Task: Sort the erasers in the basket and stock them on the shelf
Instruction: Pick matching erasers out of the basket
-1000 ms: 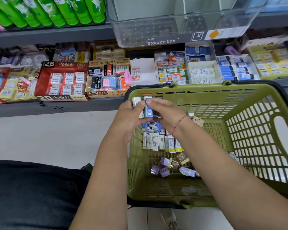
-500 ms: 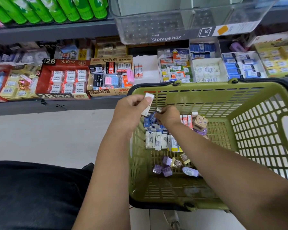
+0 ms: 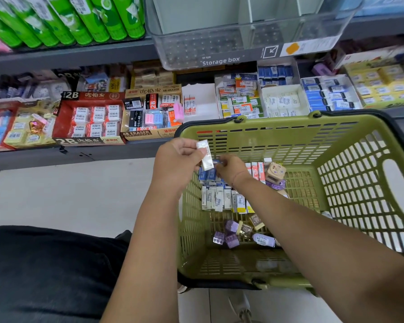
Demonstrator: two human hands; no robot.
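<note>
Left hand (image 3: 176,159) pinching white eraser (image 3: 205,157)

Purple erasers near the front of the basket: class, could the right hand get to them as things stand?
Probably yes. The purple erasers lie uncovered on the basket floor, open from above. The right hand is busy farther back and would need to pull back.

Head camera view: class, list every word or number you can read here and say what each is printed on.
"Storage box": clear plastic bin on the upper shelf.
"2B": red display box, back flap and front lip.
"4B ERASER": tan display box, top flap and front lip.
"2B": black-and-red eraser in that tan box.
Eraser wrappers in the green basket and other shelf packs: too small to read.
</note>
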